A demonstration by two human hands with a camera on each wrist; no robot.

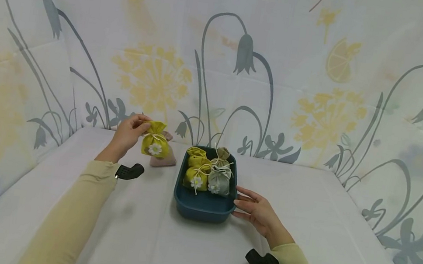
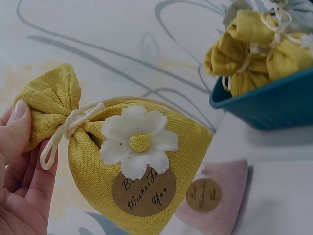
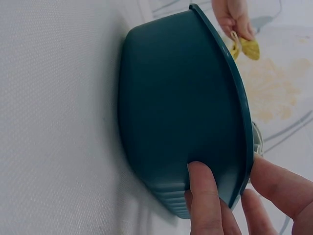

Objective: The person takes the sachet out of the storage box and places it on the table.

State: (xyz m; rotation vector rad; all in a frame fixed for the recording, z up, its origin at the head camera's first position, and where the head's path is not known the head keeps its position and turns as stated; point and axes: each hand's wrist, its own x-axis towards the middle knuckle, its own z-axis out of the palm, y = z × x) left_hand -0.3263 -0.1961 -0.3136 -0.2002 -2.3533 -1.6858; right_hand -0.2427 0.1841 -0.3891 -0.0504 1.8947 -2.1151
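My left hand [image 1: 125, 135] pinches a yellow drawstring pouch [image 1: 155, 146] by its gathered top, raised at the left of the container. In the left wrist view the pouch shows a white fabric flower, a cream cord and a round brown label [image 2: 144, 198]. Behind it, a pink pouch [image 1: 164, 158] lies on the table. The fingers of my right hand [image 1: 259, 212] touch the right wall and rim of a dark teal container [image 1: 201, 213]. Toward its far end sit yellow pouches [image 1: 195, 175], a grey pouch [image 1: 219, 179] and an olive-brown pouch [image 1: 222, 157].
A white cloth covers the table [image 1: 135, 237]. Behind it hangs a curtain [image 1: 285, 114] printed with grey and yellow flowers. Black wrist mounts [image 1: 130, 171] stick out from both sleeves.
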